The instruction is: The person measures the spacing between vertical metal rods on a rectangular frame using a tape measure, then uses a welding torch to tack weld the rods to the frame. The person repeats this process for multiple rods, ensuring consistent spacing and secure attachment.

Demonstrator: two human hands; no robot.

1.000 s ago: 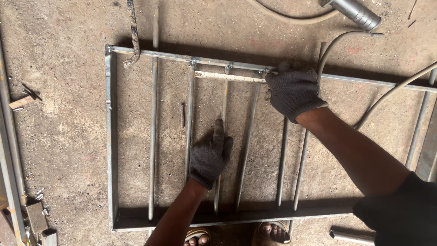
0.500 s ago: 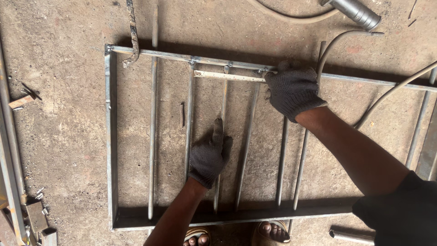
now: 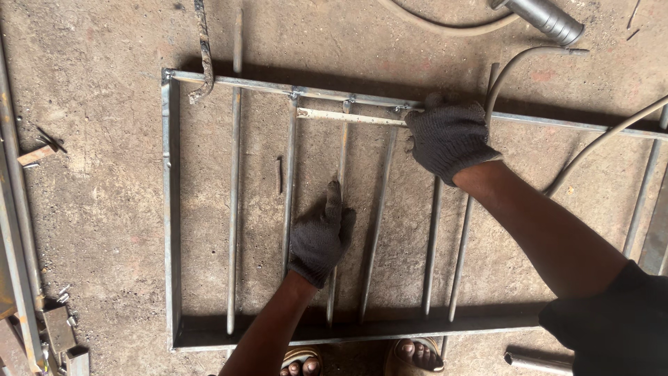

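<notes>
A rectangular steel frame (image 3: 169, 209) lies flat on the concrete floor, with several thin vertical rods across it. My left hand (image 3: 321, 237), in a dark knit glove, is closed around one middle rod (image 3: 340, 157). My right hand (image 3: 449, 138), gloved too, presses down at the frame's top rail and holds the end of a flat metal ruler (image 3: 348, 116) lying across the rod tops. The rod under my left palm is partly hidden.
Hoses (image 3: 591, 150) curve in from the right, and a metal nozzle (image 3: 546, 17) lies at the top. A twisted bar (image 3: 202, 49) rests on the frame's top left corner. Steel bars and scrap (image 3: 21, 230) line the left edge. My sandalled feet (image 3: 417, 354) stand below the frame.
</notes>
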